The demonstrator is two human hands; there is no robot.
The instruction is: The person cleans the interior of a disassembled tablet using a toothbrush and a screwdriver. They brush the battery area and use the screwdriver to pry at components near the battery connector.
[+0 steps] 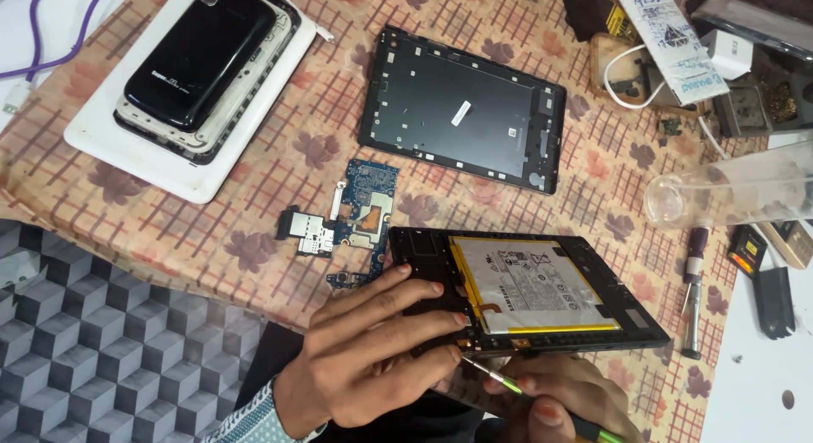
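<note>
Opened tablet (542, 295) w/ battery is pinned flat by left hand (373, 350); green screwdriver (542, 401) is gripped in right hand (563, 401) at its edge.

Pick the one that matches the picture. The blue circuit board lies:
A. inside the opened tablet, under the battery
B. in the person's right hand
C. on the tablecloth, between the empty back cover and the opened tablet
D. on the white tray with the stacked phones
C: the blue circuit board lies bare on the tablecloth, between the empty back cover and the opened tablet, which the left hand steadies.
</note>
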